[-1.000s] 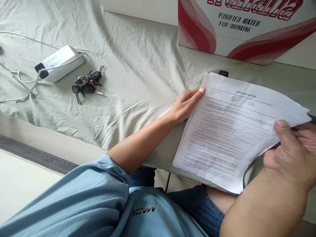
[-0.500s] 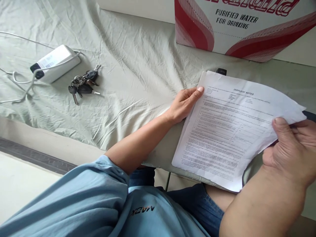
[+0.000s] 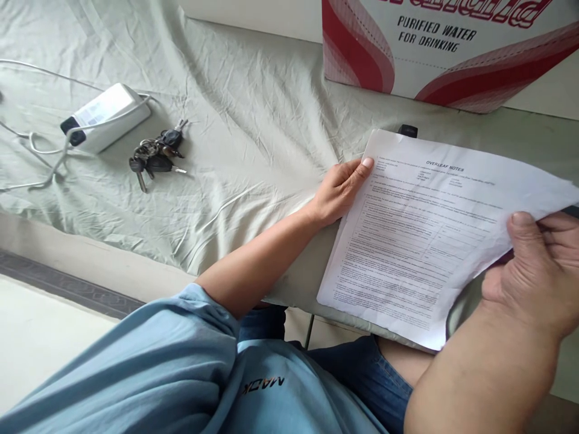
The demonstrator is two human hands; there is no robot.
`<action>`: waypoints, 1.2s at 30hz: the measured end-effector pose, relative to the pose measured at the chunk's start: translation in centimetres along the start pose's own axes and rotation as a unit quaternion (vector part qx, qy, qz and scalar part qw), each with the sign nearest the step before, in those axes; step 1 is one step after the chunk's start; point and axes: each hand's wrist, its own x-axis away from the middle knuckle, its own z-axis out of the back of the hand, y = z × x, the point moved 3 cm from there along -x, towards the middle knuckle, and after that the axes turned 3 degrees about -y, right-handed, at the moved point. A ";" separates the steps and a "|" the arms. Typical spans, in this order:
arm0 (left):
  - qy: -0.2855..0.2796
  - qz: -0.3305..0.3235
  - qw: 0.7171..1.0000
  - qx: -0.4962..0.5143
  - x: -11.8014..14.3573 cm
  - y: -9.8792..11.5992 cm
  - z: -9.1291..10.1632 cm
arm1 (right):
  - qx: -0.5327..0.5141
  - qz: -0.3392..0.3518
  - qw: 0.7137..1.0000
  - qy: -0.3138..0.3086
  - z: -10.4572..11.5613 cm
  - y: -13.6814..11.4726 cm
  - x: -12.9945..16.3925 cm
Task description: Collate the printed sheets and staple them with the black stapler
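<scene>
Printed sheet [image 3: 434, 235] at right centre of frame, on the cloth-covered table [image 3: 253, 138]. Long axis runs lower left to upper right; heading "OVERLEAF NOTES" toward top. Left hand [image 3: 339, 191] grips left edge, thumb on top. Right hand [image 3: 538, 271] pinches right corner, lifted. Keys [image 3: 154, 158] and white charger [image 3: 106, 116] upper left; water carton [image 3: 447, 48] at top.

Soft, even daylight fills the view with no glare. Shadows are faint. The printed sheet [image 3: 434, 235] is sharp, its small text unreadable; edges bow slightly.
</scene>
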 end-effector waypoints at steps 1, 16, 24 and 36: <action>0.001 -0.004 1.000 0.000 0.0 0.0 0.0 | 0.004 0.000 1.000 0.010 0.0 -0.1 0.0; -0.040 -0.021 0.999 0.006 -0.2 -0.2 -0.3 | -0.011 0.026 0.999 0.024 -0.8 -0.2 -0.3; -0.062 -0.039 0.997 -0.020 -0.3 -0.5 -0.2 | -0.048 0.028 0.998 0.018 -1.1 -0.1 -0.6; -0.040 -0.061 0.996 -0.043 -0.6 -1.0 0.1 | -0.024 0.016 0.999 -0.022 -0.6 0.3 -0.2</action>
